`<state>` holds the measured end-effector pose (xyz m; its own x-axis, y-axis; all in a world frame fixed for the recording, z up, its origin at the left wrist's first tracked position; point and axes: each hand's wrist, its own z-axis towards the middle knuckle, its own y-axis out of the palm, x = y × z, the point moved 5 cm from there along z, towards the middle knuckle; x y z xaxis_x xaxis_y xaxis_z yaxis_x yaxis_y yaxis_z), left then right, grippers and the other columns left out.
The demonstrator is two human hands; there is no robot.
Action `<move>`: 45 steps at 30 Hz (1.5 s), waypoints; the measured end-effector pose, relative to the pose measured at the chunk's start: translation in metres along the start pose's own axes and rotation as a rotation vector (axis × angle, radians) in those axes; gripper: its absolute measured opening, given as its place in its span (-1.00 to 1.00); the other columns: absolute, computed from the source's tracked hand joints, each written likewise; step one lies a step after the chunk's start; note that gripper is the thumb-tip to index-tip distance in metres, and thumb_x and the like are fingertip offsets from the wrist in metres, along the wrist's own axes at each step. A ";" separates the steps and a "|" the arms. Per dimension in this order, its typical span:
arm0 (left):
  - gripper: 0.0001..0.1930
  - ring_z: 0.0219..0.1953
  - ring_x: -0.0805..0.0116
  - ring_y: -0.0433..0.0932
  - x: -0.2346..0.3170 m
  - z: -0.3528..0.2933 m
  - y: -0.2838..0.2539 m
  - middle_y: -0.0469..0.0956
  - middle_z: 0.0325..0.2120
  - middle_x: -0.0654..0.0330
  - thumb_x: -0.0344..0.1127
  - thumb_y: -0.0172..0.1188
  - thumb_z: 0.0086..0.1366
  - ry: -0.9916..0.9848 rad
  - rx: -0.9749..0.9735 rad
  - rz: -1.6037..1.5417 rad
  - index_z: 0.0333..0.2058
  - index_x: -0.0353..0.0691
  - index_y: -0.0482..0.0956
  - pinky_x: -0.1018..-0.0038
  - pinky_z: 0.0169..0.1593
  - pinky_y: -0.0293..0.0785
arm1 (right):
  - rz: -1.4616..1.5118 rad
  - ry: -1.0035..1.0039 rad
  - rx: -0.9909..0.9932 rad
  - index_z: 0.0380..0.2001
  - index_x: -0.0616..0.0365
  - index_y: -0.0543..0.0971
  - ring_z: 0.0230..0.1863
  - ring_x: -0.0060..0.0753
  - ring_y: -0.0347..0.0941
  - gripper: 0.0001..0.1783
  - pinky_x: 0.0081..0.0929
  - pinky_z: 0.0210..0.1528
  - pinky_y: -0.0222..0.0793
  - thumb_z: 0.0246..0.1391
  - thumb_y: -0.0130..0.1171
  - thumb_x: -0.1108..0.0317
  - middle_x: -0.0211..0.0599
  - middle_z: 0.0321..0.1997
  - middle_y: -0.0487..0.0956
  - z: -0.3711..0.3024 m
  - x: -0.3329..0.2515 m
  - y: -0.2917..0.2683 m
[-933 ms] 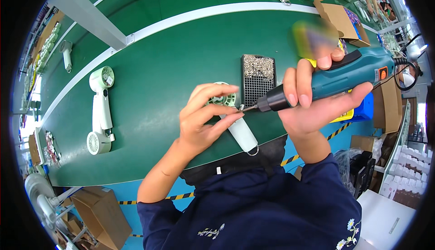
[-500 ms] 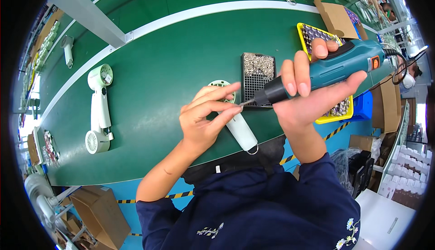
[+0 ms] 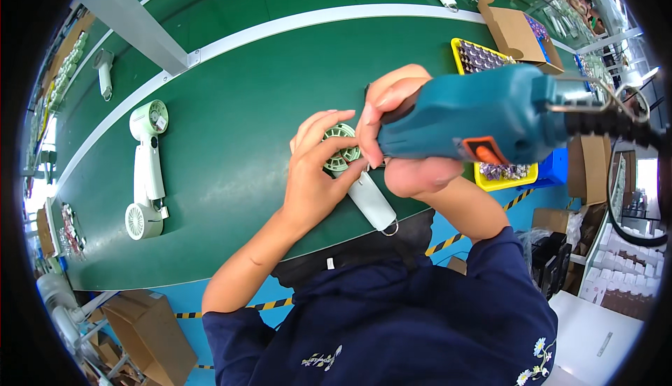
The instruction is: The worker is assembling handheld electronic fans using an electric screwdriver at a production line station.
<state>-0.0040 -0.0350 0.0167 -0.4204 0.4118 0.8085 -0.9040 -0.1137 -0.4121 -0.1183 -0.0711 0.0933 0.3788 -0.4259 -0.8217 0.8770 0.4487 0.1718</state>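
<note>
A white handheld fan (image 3: 369, 200) with a pale green round grille lies on the green bench in front of me, its ring end towards me. My left hand (image 3: 318, 165) rests around the fan's head, thumb and fingers curved over the grille near its neck. In my right hand (image 3: 406, 134) is a teal electric screwdriver (image 3: 469, 116), raised over the bench with its cord end to the right. Its tip is hidden behind my right fingers, close to the fan's neck and my left fingertips. The black screw tray is now covered by the right hand and screwdriver.
Two more white fans (image 3: 148, 169) lie end to end on the left of the bench (image 3: 231, 127). Yellow trays of small parts (image 3: 505, 176) sit at the right, with a blue bin (image 3: 553, 169) and an opened cardboard box (image 3: 514, 32). The screwdriver's black cord (image 3: 616, 127) hangs at the right.
My right hand has brought the screwdriver left and tilted it up, from beside my left fingertips to over the fan. The left fingers have spread from a pinch at the bit onto the fan head.
</note>
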 end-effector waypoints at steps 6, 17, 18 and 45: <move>-0.71 0.08 0.13 0.35 -0.002 -0.004 0.000 0.44 0.01 0.21 -0.43 0.39 -0.08 -0.038 -0.013 -0.010 -0.31 -0.16 0.58 0.26 0.13 0.17 | 0.058 -0.152 -0.142 -0.12 0.25 0.33 -0.74 -0.49 0.33 -0.05 -0.57 -0.71 0.30 -0.14 -0.03 -0.52 -0.19 -0.27 0.36 0.005 0.001 0.002; -0.66 0.06 0.14 0.36 -0.005 -0.004 0.001 0.42 0.01 0.21 -0.43 0.37 -0.06 -0.022 -0.022 -0.016 -0.24 -0.15 0.54 0.25 0.12 0.16 | 0.017 -0.001 -0.073 -0.13 0.24 0.34 -0.76 -0.51 0.28 -0.05 -0.58 -0.73 0.26 -0.16 -0.04 -0.54 -0.22 -0.31 0.36 -0.002 0.013 0.004; -0.66 0.06 0.14 0.36 -0.004 -0.004 0.001 0.42 0.01 0.21 -0.43 0.37 -0.06 -0.024 -0.022 -0.018 -0.24 -0.15 0.54 0.25 0.12 0.16 | 0.003 0.029 -0.051 -0.14 0.23 0.34 -0.76 -0.52 0.28 -0.05 -0.58 -0.73 0.26 -0.16 -0.05 -0.54 -0.23 -0.31 0.36 -0.003 0.016 0.004; -0.48 0.00 0.22 0.39 -0.018 0.001 0.001 0.41 -0.09 0.24 -0.47 0.41 -0.13 -0.022 -0.123 -0.069 -0.10 -0.12 0.49 0.34 0.04 0.23 | 0.109 -0.143 0.302 -0.17 0.05 0.35 -0.83 -0.63 0.09 -0.18 -0.63 -0.83 0.03 -0.04 -0.22 -0.54 -0.41 -0.32 0.33 -0.037 0.009 -0.067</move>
<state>0.0025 -0.0437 0.0022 -0.3606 0.3951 0.8449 -0.9148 0.0267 -0.4029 -0.1846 -0.0764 0.0540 0.4941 -0.5033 -0.7089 0.8687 0.2540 0.4252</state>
